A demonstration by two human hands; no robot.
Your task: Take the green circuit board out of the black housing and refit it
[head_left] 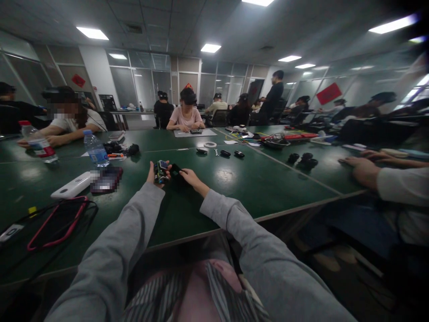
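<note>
My left hand point(151, 173) grips a small green circuit board point(161, 171) with parts mounted on it, held up over the green table point(187, 201). Close beside it, my right hand point(189, 176) pinches a small black plastic piece point(176, 171), perhaps a cover; its exact kind does not show. Board and black piece are side by side, and whether they touch I cannot tell. Beyond my hands lie several small black objects point(225, 153), a small wrench point(216, 152) and a white ring-shaped roll point(210, 144).
To my left are a water bottle point(96, 150), a red-capped bottle point(38, 143), a white device point(73, 184) and a pink-framed phone point(58, 222) among cables. At right, another person's hands point(363, 167) rest near black parts point(307, 161). A person point(186, 117) sits opposite.
</note>
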